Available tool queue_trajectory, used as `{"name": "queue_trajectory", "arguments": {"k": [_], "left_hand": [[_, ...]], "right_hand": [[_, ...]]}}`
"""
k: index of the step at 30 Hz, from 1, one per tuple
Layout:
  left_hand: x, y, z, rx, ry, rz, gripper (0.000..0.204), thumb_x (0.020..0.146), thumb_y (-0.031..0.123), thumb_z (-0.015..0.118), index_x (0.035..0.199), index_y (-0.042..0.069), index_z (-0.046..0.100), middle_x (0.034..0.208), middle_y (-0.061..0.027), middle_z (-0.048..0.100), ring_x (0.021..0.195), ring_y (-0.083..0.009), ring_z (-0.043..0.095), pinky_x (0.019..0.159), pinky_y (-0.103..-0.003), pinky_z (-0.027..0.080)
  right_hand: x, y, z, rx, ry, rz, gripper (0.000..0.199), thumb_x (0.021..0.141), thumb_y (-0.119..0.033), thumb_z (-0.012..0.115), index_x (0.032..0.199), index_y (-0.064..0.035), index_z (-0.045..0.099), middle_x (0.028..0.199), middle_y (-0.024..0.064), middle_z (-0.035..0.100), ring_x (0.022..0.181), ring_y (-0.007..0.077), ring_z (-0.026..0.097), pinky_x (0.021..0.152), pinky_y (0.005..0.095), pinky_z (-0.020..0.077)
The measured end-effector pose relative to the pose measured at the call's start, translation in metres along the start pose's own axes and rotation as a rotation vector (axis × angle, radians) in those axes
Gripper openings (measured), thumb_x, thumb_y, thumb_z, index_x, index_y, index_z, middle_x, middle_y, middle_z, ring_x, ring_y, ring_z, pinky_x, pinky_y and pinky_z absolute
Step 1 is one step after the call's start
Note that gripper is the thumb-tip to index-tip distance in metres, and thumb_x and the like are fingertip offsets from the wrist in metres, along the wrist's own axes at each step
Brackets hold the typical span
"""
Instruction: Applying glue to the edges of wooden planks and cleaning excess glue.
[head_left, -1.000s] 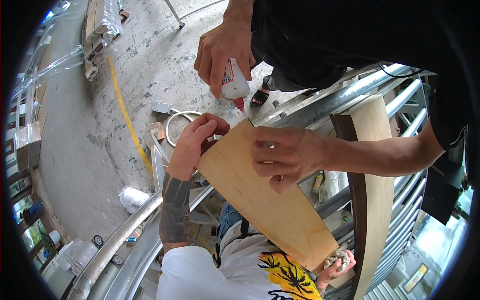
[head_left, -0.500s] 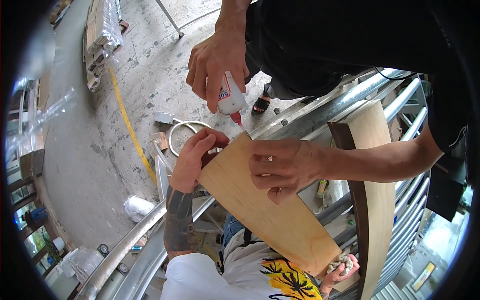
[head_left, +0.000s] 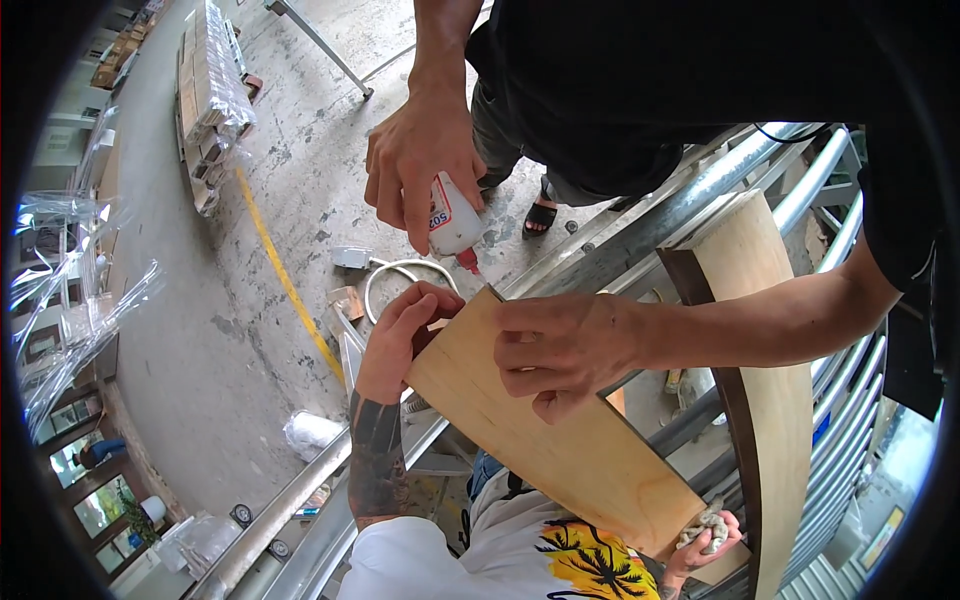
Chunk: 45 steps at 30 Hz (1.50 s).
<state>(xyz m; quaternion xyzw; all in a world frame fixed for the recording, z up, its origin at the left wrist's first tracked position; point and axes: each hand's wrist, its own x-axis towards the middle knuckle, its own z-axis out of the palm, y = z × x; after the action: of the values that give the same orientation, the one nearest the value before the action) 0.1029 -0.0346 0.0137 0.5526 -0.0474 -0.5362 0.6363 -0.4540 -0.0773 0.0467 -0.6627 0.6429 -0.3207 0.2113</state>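
Observation:
My left hand [head_left: 398, 345] grips the left edge of a pale plywood board [head_left: 560, 430], thumb along the edge. My right hand [head_left: 688, 561] holds a crumpled greyish-white cloth [head_left: 708, 530] at the board's lower right end. Across from me, a person in black tilts a small white glue-type bottle [head_left: 455, 228] with a red cap, its thin nozzle close to the board's top corner. That person's other hand [head_left: 565, 345] rests over the board's upper right edge, with the fingertips partly hidden.
A curved wooden panel [head_left: 780, 440] with a dark edge leans at the right on metal tubes [head_left: 690, 215]. Plastic-wrapped stacked goods [head_left: 212, 110], a yellow floor line [head_left: 285, 280], a pale looped hose [head_left: 372, 285] and a crumpled clear bag [head_left: 313, 432] lie farther left.
The whole view has shifted, so most things appear farther right and lower. The bottle's nozzle has moved slightly left of the board's corner. Both my hands keep their hold.

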Motion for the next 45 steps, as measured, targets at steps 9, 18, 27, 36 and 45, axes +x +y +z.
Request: {"name": "queue_trajectory", "arguments": {"k": [9,18,27,36,45], "left_hand": [[0.001,-0.003,-0.003,-0.037,-0.003,-0.004,0.025,0.106,0.021,0.046,0.110,0.001,0.060,0.108,-0.0067,0.066,0.101,-0.0126,0.063,0.087,-0.026,0.051],[0.004,0.005,-0.002,-0.143,-0.107,-0.114,0.034,0.107,0.025,0.046,0.128,0.001,0.058,0.119,-0.0082,0.066,0.110,-0.0149,0.063,0.095,-0.029,0.049],[0.003,0.007,0.005,-0.063,-0.081,-0.120,0.043,0.105,0.029,0.045,0.131,-0.003,0.058,0.122,-0.0122,0.067,0.112,-0.0202,0.065,0.100,-0.033,0.049],[0.002,0.008,0.005,-0.001,-0.063,-0.121,0.042,0.105,0.027,0.044,0.132,-0.003,0.058,0.123,-0.0119,0.067,0.114,-0.0190,0.064,0.101,-0.032,0.048],[0.002,0.009,0.003,-0.021,-0.089,-0.126,0.039,0.107,0.023,0.044,0.132,-0.002,0.059,0.125,-0.0099,0.067,0.113,-0.0159,0.063,0.101,-0.029,0.047]], "right_hand": [[0.001,-0.005,0.001,-0.046,0.000,0.012,0.031,0.082,-0.024,0.055,0.101,-0.0016,0.046,0.107,0.0152,0.053,0.094,0.0238,0.050,0.090,0.0409,0.0415],[0.000,0.001,0.000,-0.043,0.019,0.019,0.033,0.081,-0.024,0.055,0.103,-0.0020,0.044,0.107,0.0161,0.052,0.092,0.0230,0.050,0.087,0.0393,0.0427],[0.002,0.000,0.002,-0.040,0.026,0.037,0.033,0.081,-0.025,0.055,0.103,-0.0025,0.043,0.109,0.0164,0.052,0.092,0.0222,0.050,0.087,0.0392,0.0421],[0.002,0.003,-0.001,-0.066,-0.013,0.008,0.028,0.085,-0.020,0.049,0.106,-0.0011,0.046,0.107,0.0116,0.051,0.095,0.0217,0.049,0.090,0.0366,0.0406],[0.002,0.000,-0.001,-0.074,-0.009,0.016,0.028,0.084,-0.019,0.049,0.106,-0.0004,0.046,0.108,0.0130,0.052,0.094,0.0221,0.049,0.090,0.0374,0.0406]]}}
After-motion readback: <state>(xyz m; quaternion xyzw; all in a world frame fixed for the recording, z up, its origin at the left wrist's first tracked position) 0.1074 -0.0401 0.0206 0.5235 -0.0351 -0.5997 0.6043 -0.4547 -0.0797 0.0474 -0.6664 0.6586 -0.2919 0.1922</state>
